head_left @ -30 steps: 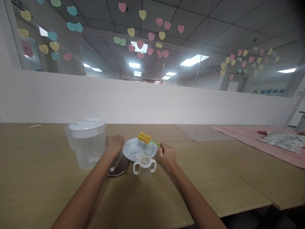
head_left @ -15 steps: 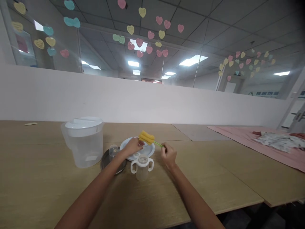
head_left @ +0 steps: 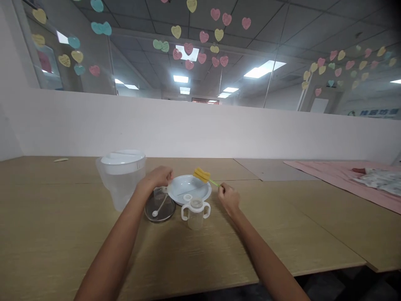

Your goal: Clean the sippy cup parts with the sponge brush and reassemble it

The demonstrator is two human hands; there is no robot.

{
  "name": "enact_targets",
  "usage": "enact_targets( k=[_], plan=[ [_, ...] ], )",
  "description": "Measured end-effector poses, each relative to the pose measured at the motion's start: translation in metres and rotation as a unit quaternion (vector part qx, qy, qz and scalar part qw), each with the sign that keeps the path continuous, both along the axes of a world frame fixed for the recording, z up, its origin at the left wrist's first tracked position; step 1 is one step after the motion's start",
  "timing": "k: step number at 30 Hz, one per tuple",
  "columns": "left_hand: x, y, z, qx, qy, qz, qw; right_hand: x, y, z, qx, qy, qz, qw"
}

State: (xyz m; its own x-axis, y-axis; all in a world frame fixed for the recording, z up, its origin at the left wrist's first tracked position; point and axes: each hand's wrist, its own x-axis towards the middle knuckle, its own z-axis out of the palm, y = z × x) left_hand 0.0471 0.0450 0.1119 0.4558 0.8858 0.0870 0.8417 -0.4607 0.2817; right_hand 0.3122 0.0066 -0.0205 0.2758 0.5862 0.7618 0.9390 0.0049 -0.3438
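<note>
Since the previous frame, left hand (head_left: 158,177) has drawn back from the middle of the plate to its left rim; right hand (head_left: 228,198) has kept its grip on the brush. Wooden table (head_left: 62,234): light-grained surface carrying all the items below. Pink cloth (head_left: 338,177): spread over the far right of the table, well apart from the hands, with a patterned garment (head_left: 380,179) lying on it. Clear plastic pitcher (head_left: 123,177): upright with its white lid on, just left of the left hand. White plate (head_left: 192,189): between the two hands, behind the cup. Round dark lid (head_left: 160,207): flat on the table, just left of the plate and below the left hand, with a white-tipped stick-like item (head_left: 159,207) lying across it. Two-handled sippy cup (head_left: 196,210): clear body, white handles, upright just in front of the plate. Left hand: fingers curled, hovering at the plate's left rim above the lid; whether it grips anything cannot be told. Right hand: closed around the green handle of the sponge brush (head_left: 202,174), whose yellow head is raised over the plate's right edge.
</note>
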Motion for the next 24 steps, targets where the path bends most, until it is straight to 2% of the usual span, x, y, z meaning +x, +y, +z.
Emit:
enact_targets(
  k=[4,7,10,14,18,21,24],
  plan=[
    [-0.009,0.019,-0.028,-0.059,0.095,0.059,0.992,-0.001,0.001,-0.002,-0.006,-0.009,0.009,1.000],
    [-0.009,0.024,-0.041,-0.069,0.124,0.076,0.987,-0.001,0.000,-0.002,-0.003,-0.005,0.010,1.000],
    [-0.006,0.024,-0.041,-0.062,0.137,0.075,0.986,-0.002,-0.001,0.000,0.003,0.003,0.003,1.000],
    [0.002,0.023,-0.032,-0.027,0.131,0.066,0.989,-0.003,-0.003,0.002,0.011,0.000,0.005,1.000],
    [0.018,0.017,-0.026,0.015,0.098,0.031,0.995,-0.003,-0.004,0.003,0.017,-0.001,0.009,1.000],
    [0.036,0.008,-0.032,0.019,0.066,-0.023,0.997,-0.004,-0.004,0.002,0.019,0.001,0.009,1.000],
    [0.052,0.000,-0.049,-0.019,0.053,-0.059,0.997,-0.004,-0.004,0.002,0.018,0.000,0.014,1.000]
  ],
)
